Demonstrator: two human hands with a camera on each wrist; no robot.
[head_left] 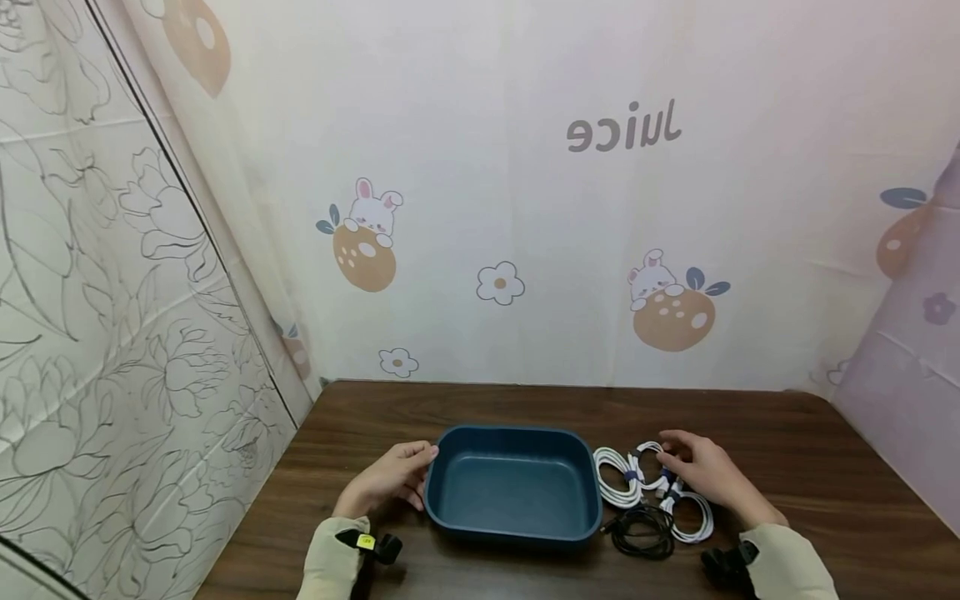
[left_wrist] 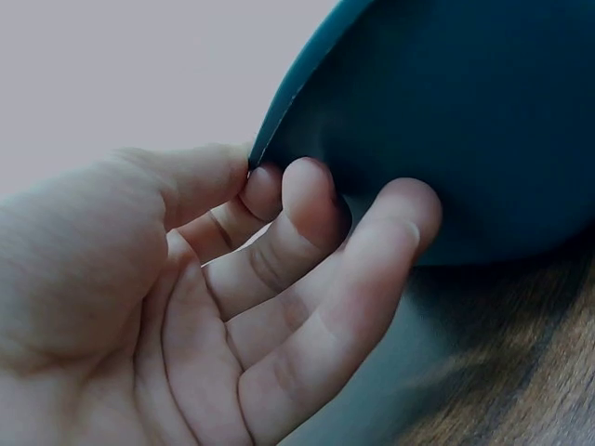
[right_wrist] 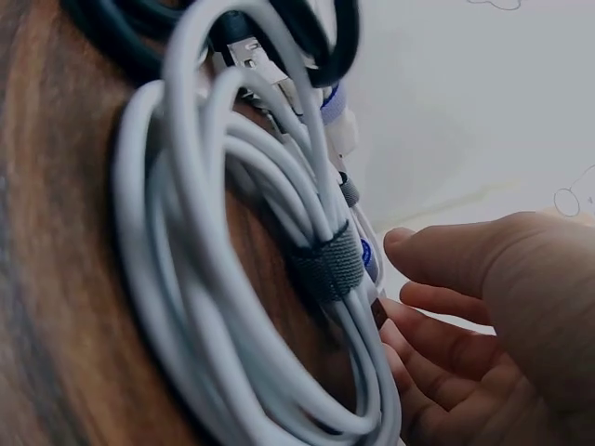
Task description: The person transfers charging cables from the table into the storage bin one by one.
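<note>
Bracing the tray point(head_left: 517, 500) helps: left grip point(head_left: 393, 477) clamps its rim point(left_wrist: 294, 85); right grip point(head_left: 703, 472), fingers apart, should pinch 1 cable point(right_wrist: 214, 269) by its strap point(right_wrist: 330, 265).

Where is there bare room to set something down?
Bare table runs behind the blue tray up to the curtain, and right of the right hand. The tray's floor is bare too. Crowded: just right of the tray, where white cables and a black cable lie.
</note>
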